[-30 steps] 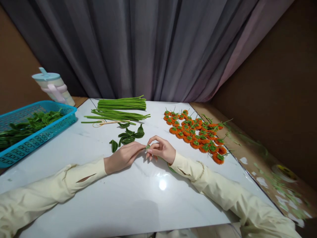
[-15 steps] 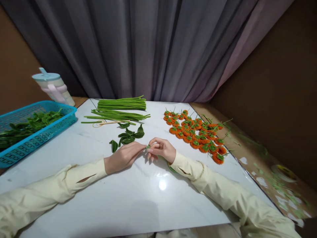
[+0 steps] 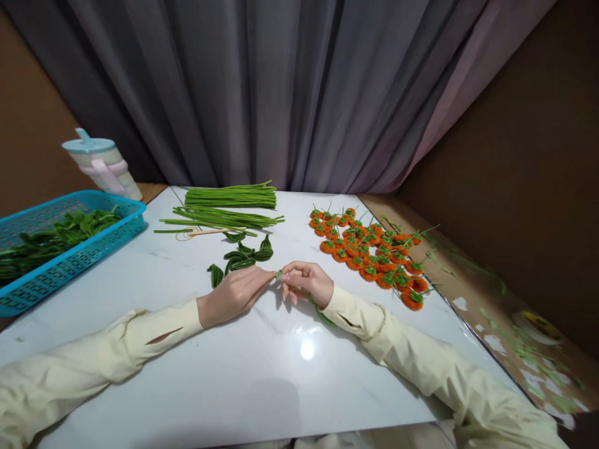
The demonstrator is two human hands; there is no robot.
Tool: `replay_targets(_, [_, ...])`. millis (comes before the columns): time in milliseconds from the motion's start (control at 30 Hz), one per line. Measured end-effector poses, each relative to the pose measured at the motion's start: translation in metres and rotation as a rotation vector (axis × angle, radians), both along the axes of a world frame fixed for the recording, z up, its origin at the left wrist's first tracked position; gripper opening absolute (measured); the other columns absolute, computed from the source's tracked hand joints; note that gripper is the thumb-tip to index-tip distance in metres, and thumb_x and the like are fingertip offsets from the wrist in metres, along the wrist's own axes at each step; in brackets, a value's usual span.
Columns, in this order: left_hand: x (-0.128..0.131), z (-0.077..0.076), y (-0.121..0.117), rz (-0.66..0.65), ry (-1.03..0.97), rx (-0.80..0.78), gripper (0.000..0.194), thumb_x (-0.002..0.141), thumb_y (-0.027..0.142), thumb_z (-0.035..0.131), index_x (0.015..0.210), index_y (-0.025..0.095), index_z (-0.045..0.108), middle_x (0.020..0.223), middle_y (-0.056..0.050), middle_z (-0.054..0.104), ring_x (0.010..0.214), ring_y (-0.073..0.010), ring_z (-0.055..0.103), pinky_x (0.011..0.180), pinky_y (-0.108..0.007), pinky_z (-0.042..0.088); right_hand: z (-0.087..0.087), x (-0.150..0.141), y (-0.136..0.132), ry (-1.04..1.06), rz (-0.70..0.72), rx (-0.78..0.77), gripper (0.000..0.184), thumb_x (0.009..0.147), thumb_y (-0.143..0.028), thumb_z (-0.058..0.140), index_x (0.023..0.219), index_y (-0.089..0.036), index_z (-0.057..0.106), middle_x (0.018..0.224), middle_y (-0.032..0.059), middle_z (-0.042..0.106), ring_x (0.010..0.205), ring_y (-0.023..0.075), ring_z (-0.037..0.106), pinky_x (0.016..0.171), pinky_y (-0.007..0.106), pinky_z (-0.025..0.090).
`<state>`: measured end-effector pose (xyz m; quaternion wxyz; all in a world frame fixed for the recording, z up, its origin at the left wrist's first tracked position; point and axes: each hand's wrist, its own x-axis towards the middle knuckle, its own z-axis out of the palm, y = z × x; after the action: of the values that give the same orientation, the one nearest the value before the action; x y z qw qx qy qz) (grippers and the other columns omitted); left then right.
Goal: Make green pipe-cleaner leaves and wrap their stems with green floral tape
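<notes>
My left hand (image 3: 238,292) and my right hand (image 3: 312,284) meet above the middle of the table, both closed in a pinch. Between their fingertips is the end of a green chenille stem (image 3: 278,274), mostly covered by the fingers. A curved green length shows beneath my right wrist; it looks like part of the same stem. Just beyond my left hand lie several dark green chenille leaves (image 3: 244,254), folded and striped. Orange chenille flowers (image 3: 367,271) with green centres and thin stems are spread in rows to the right of my right hand.
Bundles of light green chenille stems (image 3: 229,197) lie at the back, near a thin wooden stick (image 3: 208,231). On the left are a blue basket (image 3: 75,255) of green leaves and a tumbler (image 3: 105,165). Scraps (image 3: 496,343) litter the brown surface at right. A grey curtain (image 3: 262,93) hangs behind.
My right hand has shifted very slightly right and its fingers have turned a little around the stem's end. My left hand stays almost where it was.
</notes>
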<state>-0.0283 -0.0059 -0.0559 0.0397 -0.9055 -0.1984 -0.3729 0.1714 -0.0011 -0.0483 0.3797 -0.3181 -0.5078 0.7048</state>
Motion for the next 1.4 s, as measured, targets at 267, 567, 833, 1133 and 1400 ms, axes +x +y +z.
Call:
replay_targets(267, [0.0016,0.0039,-0.0022,0.008,-0.012,-0.090,0.020,0.091,0.011,0.045,0.109,0.010,0.054,0.086,-0.011,0.065,0.074,-0.0177,0.060,0.065,-0.030,0.050,0.0011,0.0003,0.0012,0.006,0.027,-0.055,0.028,0.062,-0.032,0.074,0.072,-0.012,0.057,0.050,0.0025,0.066,0.032,0.0087,0.051,0.027,0.015,0.025])
replay_targets(567, [0.0016,0.0044,-0.0026,-0.001,-0.024,-0.076,0.020,0.091,0.011,0.045,0.108,0.010,0.053,0.084,-0.012,0.065,0.073,-0.0177,0.060,0.065,-0.030,0.050,0.0055,0.0017,-0.0003,0.010,0.069,-0.044,0.039,0.064,-0.033,0.074,0.089,-0.016,0.049,0.052,0.0002,0.066,0.032,0.0093,0.051,0.027,0.014,0.029])
replay_targets(833, [0.0027,0.0036,-0.0024,-0.018,-0.022,-0.079,0.019,0.091,0.012,0.044,0.108,0.010,0.053,0.084,-0.011,0.066,0.072,-0.0176,0.060,0.064,-0.030,0.050,0.0051,0.0014,-0.0053,-0.013,0.044,0.103,0.032,0.071,-0.033,0.070,0.091,-0.017,0.050,0.051,-0.0039,0.062,0.033,0.0068,0.046,0.029,0.013,0.031])
replay_targets(1133, [0.0020,0.0034,-0.0022,-0.045,-0.006,-0.067,0.022,0.092,0.013,0.043,0.111,0.011,0.053,0.088,-0.012,0.067,0.077,-0.0182,0.062,0.068,-0.032,0.052,-0.0006,0.0018,-0.0022,0.005,0.053,0.012,0.032,0.068,-0.033,0.072,0.083,-0.016,0.050,0.051,-0.0025,0.064,0.033,0.0078,0.049,0.028,0.014,0.036])
replay_targets(1400, [0.0015,0.0037,-0.0022,-0.038,-0.029,-0.066,0.022,0.092,0.012,0.043,0.111,0.011,0.052,0.087,-0.012,0.066,0.076,-0.0180,0.061,0.067,-0.031,0.052,-0.0025,0.0009,-0.0007,0.029,0.055,-0.019,0.031,0.065,-0.035,0.074,0.074,-0.014,0.054,0.051,0.0002,0.064,0.033,0.0085,0.051,0.029,0.016,0.039])
